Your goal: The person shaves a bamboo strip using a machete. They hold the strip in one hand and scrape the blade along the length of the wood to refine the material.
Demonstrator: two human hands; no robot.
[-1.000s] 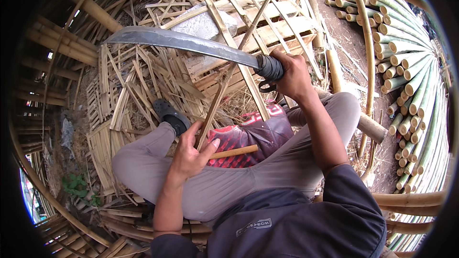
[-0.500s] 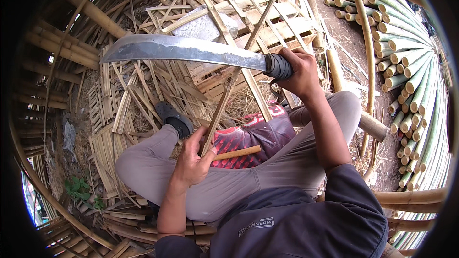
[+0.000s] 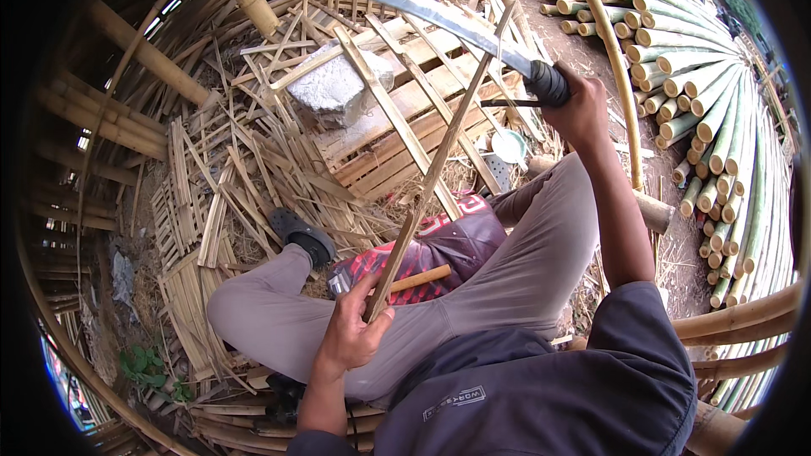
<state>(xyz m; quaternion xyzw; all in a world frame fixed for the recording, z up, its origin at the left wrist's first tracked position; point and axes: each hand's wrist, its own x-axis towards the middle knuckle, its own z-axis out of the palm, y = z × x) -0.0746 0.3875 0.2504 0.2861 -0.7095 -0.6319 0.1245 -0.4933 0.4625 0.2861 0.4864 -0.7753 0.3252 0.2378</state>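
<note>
My right hand (image 3: 579, 110) is closed round the black-wrapped handle (image 3: 547, 84) of a machete. Its long curved blade (image 3: 431, 13) is raised and points to the far left, above the slats, touching no work that I can make out. My left hand (image 3: 353, 325) grips the near end of a long split bamboo strip (image 3: 431, 177), which slants away to the far right and passes beneath the blade in the picture. Beside the left fingers, a tan wooden stick (image 3: 422, 277) lies over a red and dark printed cloth (image 3: 465, 241) between my legs.
Bamboo strips and shavings (image 3: 279, 152) litter the ground ahead. A pale stone block (image 3: 331, 89) sits by a slatted wooden pallet (image 3: 397, 148). Stacked bamboo poles (image 3: 718, 135) fill the right side, behind a curved bamboo rail (image 3: 617, 51). A dark clog (image 3: 302, 235) is on my left foot.
My right hand has lifted the machete up and to the right, and its blade now tilts with the tip higher. The left hand keeps hold of the bamboo strip, slightly lower in view.
</note>
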